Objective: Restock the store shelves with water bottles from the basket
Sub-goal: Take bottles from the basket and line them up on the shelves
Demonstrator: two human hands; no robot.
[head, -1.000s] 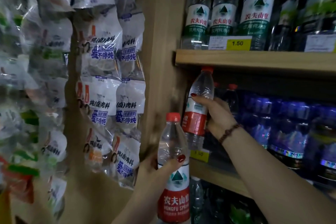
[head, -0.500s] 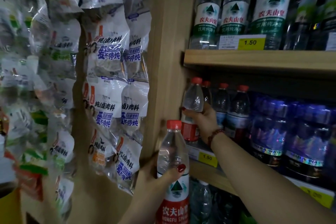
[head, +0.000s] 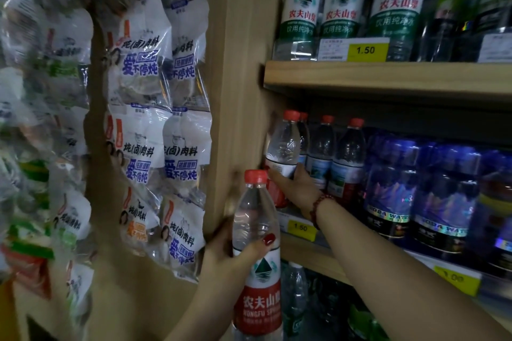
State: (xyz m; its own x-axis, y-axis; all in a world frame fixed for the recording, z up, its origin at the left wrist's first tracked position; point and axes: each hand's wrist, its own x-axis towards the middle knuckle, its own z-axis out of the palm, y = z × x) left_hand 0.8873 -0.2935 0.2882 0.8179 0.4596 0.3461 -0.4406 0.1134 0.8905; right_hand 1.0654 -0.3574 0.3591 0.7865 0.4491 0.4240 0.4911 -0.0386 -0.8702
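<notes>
Right arm: the forearm extends from the lower right edge up and left toward the middle shelf. The wrist carries a red bead bracelet. The right hand grips the shelf bottle at label height, with the thumb on the front face and the fingers wrapped behind. This bottle is red-capped and close to upright. It sits at the far left end of the middle shelf, just beside the wooden upright. Its base is hidden.

Left arm: the forearm rises from the bottom edge. The left hand holds the second bottle upright around its mid-body, with the thumb laid across the front above the red label. This bottle is off the shelf, in front of the upright and below the shelf bottle.

To the right of the shelf bottle stand more red-capped bottles, then dark blue bottles. The upper shelf carries green-label bottles and a yellow price tag. Sealed packets hang at the left.
</notes>
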